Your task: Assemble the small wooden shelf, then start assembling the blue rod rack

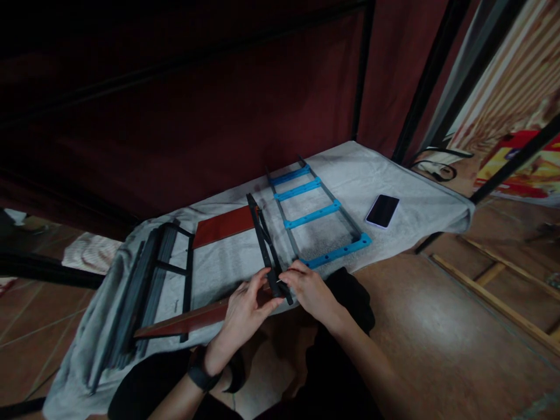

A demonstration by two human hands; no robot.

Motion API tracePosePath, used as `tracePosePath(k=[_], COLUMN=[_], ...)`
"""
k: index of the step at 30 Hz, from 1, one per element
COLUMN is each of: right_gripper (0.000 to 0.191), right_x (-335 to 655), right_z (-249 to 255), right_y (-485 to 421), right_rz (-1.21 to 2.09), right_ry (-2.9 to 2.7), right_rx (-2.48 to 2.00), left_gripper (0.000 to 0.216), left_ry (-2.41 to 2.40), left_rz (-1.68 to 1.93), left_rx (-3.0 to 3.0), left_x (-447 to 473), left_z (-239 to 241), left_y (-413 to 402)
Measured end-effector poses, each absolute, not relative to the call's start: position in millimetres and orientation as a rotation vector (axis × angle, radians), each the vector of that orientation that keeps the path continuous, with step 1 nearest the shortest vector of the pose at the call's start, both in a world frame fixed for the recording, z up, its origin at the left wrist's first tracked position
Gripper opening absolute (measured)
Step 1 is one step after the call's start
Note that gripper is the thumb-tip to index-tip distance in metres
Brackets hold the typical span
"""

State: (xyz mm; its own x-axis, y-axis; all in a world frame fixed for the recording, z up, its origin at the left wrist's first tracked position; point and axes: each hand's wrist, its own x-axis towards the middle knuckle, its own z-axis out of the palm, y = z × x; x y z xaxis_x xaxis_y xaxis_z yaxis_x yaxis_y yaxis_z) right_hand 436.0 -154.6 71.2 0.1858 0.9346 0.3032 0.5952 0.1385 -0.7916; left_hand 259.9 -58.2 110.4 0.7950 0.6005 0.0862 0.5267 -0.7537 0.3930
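My left hand (247, 304) is closed around the near end of a narrow black frame (263, 242), thumb below and fingers on its side. That frame is joined at its far end to a reddish-brown panel (224, 227) lying on the cloth. At the same near end, my right hand (308, 290) pinches a small, thin, pale piece; its kind is too small to tell. Left of the hands, a second black frame (189, 268) lies flat. A second reddish-brown panel (186, 322) stretches along the front edge, partly behind my left hand.
A pale grey cloth (350, 169) covers the low surface. On it are a ladder-like frame with blue rungs (312, 217), a phone (382, 210) and a stack of dark grey bars (142, 286). A wooden frame (490, 274) lies on the floor at right. A dark red panel (262, 105) stands behind.
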Motion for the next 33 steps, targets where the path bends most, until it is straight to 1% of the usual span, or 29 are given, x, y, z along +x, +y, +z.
tracePosePath(k=[3, 7, 9, 11, 14, 24, 27, 33], right_gripper=[0.027, 0.022, 0.018, 0.016, 0.018, 0.027, 0.029, 0.028], right_x=[430.0, 423.0, 420.1, 416.9, 411.7, 390.4, 386.2, 388.5], right_z=[76.0, 72.4, 66.6, 60.4, 54.6, 55.2, 54.9, 55.6], right_y=[-152.8, -149.8, -149.0, -148.5, -147.5, -146.0, -149.0, -155.0], right_rz=[0.488, 0.622, 0.737, 0.797, 0.768, 0.474, 0.526, 0.706], right_ry=[-1.513, -1.246, -1.063, -0.924, -0.856, -0.808, -0.725, -0.654], right_rx=[-1.577, -1.448, -1.352, -1.325, -1.381, -1.601, -1.569, -1.377], left_gripper=[0.058, 0.03, 0.023, 0.025, 0.025, 0.021, 0.022, 0.02], left_ry=[0.817, 0.821, 0.804, 0.793, 0.833, 0.924, 0.923, 0.944], left_rz=[0.273, 0.227, 0.215, 0.222, 0.214, 0.22, 0.231, 0.208], left_rx=[2.568, 2.584, 2.636, 2.653, 2.635, 2.701, 2.699, 2.674], left_x=[253.6, 248.7, 250.0, 253.0, 257.9, 261.9, 262.0, 264.1], left_z=[111.9, 114.1, 114.7, 115.0, 114.9, 111.0, 110.6, 111.3], left_y=[-54.6, -51.9, -51.6, -51.6, -52.7, -62.8, -64.0, -62.2])
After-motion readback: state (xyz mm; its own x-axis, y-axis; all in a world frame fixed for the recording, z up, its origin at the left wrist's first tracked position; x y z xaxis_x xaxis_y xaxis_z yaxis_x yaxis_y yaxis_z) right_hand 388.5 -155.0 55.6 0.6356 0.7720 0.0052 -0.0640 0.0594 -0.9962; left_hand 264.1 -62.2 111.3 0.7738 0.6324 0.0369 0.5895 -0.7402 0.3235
